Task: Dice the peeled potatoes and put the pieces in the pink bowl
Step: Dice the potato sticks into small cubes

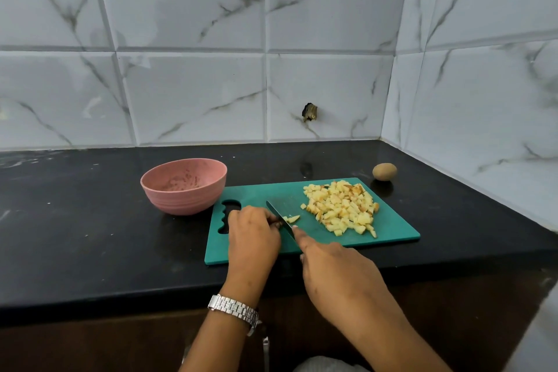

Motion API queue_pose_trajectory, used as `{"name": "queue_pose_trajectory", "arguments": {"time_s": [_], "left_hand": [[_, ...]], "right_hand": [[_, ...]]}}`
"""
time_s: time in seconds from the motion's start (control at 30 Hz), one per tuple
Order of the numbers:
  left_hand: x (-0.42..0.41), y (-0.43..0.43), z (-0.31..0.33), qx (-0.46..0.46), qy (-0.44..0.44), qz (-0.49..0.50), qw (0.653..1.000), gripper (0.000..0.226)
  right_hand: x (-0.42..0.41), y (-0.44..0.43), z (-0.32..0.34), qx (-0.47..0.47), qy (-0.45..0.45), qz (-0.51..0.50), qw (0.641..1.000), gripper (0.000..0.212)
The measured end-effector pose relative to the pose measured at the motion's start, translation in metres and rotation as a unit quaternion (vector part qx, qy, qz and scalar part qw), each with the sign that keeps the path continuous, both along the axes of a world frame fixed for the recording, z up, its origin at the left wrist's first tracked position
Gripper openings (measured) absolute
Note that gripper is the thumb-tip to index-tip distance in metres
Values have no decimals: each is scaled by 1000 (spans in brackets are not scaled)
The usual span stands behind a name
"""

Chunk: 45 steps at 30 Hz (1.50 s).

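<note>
A green cutting board [392,229] lies on the black counter. A heap of diced potato [342,207] covers its right half. My right hand [335,275] grips a knife [279,211], forefinger along the blade's spine, with the blade slanting up-left across the board. A few cut bits [292,218] lie just right of the blade. My left hand [252,234], fingers curled, holds a small potato remnant against the blade's left side; the remnant is mostly hidden. The pink bowl [183,187] stands left of the board, with only smears inside.
An unpeeled potato [384,171] sits on the black counter [75,220] behind the board's right corner. Marble-tiled walls close the back and right side. The counter's front edge runs just below the board. A metal watch [234,309] is on my left wrist.
</note>
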<state>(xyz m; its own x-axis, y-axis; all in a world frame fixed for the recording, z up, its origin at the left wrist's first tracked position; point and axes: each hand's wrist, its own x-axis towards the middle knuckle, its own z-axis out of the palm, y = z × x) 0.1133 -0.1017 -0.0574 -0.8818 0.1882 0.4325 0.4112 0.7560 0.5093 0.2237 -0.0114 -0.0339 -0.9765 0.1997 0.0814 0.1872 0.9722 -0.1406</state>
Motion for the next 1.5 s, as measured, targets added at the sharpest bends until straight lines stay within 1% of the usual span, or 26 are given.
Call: {"name": "queue_pose_trajectory", "arguments": {"time_s": [0.17,0.27,0.33,0.4,0.5,0.67,0.73,0.87,0.97,1.1,1.27,1.4,1.5], "left_hand": [[1,-4,1,7,-2,-6,1000,28],[-1,-4,-3,70,6,-2,998,24],[-2,-5,-6,112,5,-3,994,21],[-2,-5,-5,132,6,-8,991,17],[0,-6,-3,131,2,-11,991,15],[1,-9,-4,118,-5,-19,993,17],[2,-9,-4,123,-6,-18,992,19],[4,-9,-4,133,4,1,991,25],[6,-10,-3,151,7,0,988,30],[5,-10,-6,147,12,-4,989,27],[4,-10,-6,124,9,-11,992,23],[5,-10,-6,123,9,-2,992,25],[4,-11,-6,126,14,8,992,25]], "right_hand": [[-11,2,5,5,23,7,1000,63],[-2,6,5,-5,39,14,999,61],[1,4,5,3,27,15,1000,61],[-2,-2,4,15,4,1,1000,64],[-11,-10,6,17,-25,-12,999,71],[-5,-6,2,2,29,6,1000,63],[0,-7,0,5,27,8,1000,62],[-7,-10,3,14,-7,-2,1000,65],[-12,-7,8,13,-2,1,1000,64],[-3,-9,8,8,10,11,1000,62],[-10,-14,5,2,-13,3,1000,64],[-7,-13,8,-8,8,15,1000,62],[1,-14,5,-4,9,20,1000,63]]}}
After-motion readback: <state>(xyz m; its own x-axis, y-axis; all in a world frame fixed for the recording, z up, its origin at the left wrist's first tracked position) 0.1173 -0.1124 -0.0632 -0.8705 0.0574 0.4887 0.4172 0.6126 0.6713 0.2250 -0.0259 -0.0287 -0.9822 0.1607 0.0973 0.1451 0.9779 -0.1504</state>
